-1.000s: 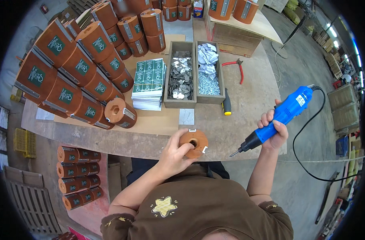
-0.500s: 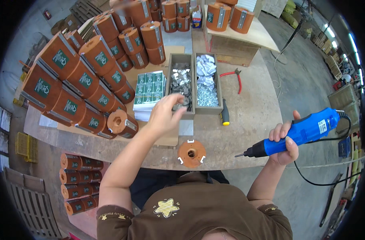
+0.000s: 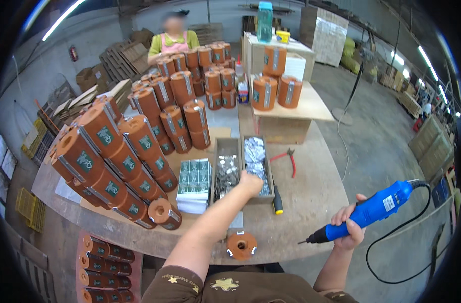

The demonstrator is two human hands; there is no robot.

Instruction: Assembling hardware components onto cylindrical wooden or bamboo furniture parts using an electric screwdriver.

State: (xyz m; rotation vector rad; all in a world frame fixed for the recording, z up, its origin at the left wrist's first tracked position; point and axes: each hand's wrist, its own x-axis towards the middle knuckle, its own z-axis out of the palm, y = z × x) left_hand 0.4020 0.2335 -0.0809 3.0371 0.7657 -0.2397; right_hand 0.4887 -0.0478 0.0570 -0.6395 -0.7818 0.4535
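My right hand (image 3: 348,228) grips a blue electric screwdriver (image 3: 369,212), whose black nose and thin bit point left over the table's near edge. My left hand (image 3: 250,184) reaches into the right-hand wooden box (image 3: 270,196), down among small shiny screws. Its fingers are curled, and their tips are hidden there. Crumpled silvery packets (image 3: 254,150) fill that box's far part. The box beside it holds small metal clips (image 3: 227,171). An orange-brown cylinder (image 3: 235,254) with a central hole and light clips round its rim stands near the table's front edge.
Finished-looking brown cylinders (image 3: 132,161) with green labels are stacked at left. A stack of green label sheets (image 3: 194,182) lies beside the boxes. Red pliers (image 3: 292,164) and a yellow-tipped screwdriver (image 3: 278,203) lie at right. A person (image 3: 174,43) stands across the table.
My left hand has moved from the clip box into the right-hand box, its fingers now curled. My right hand still holds the electric screwdriver. The view has tilted up, showing the person opposite.
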